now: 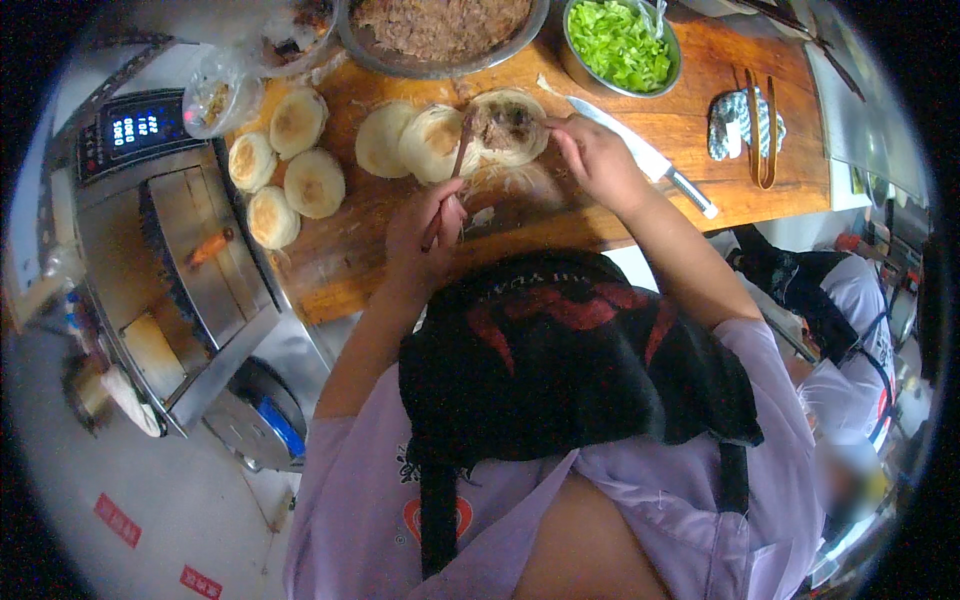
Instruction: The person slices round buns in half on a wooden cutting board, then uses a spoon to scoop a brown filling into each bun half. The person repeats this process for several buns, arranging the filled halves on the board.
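My left hand [436, 219] is closed around a pair of slim dark chopsticks [463, 146], whose tips reach the edge of an opened round flatbread [529, 146] with brown filling on it. The fingertips of my right hand [585, 150] touch that bread's right edge; whether they pinch it, I cannot tell. Two more flatbreads [431, 141] lie overlapping just left of it. A kitchen knife [637, 150] rests on the wooden board, partly beneath my right hand and forearm.
Several round breads [313, 182] lie on the wooden board [360, 262] at left. Behind stand a metal basin of chopped meat [442, 34] and a bowl of chopped green vegetable [619, 49]. Tongs [769, 135] lie on a cloth at right. A person [847, 322] is at far right.
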### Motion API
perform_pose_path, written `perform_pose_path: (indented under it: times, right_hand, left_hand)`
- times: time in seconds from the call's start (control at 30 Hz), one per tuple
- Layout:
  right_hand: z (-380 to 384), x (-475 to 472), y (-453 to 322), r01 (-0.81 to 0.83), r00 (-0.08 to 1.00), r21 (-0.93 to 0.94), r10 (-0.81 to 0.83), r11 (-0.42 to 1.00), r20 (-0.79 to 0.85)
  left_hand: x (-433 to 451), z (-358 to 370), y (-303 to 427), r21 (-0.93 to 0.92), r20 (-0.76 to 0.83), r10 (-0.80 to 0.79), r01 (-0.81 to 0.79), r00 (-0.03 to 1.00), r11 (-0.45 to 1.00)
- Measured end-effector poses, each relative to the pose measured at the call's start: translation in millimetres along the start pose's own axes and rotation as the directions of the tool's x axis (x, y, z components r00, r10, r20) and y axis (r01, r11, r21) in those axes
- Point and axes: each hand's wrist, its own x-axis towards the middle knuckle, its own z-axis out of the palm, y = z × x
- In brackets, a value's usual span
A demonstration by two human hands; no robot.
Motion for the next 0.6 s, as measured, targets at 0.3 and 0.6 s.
perform_pose_path:
  times: [0.3,0.6]
  right_hand:
    - [24.5,5.6,-8.9,0.034,0.999,0.107,-0.033,0.994,-0.007]
    - [3.1,15.3,5.3,-0.152,0.965,0.084,0.166,0.985,-0.203]
  left_hand:
    - [9.0,11.3,-19.1,-0.197,-0.061,-0.146,0.131,0.987,0.971]
    - [22.4,-13.0,-5.9,-0.129,-0.162,-0.195,0.175,0.967,0.976]
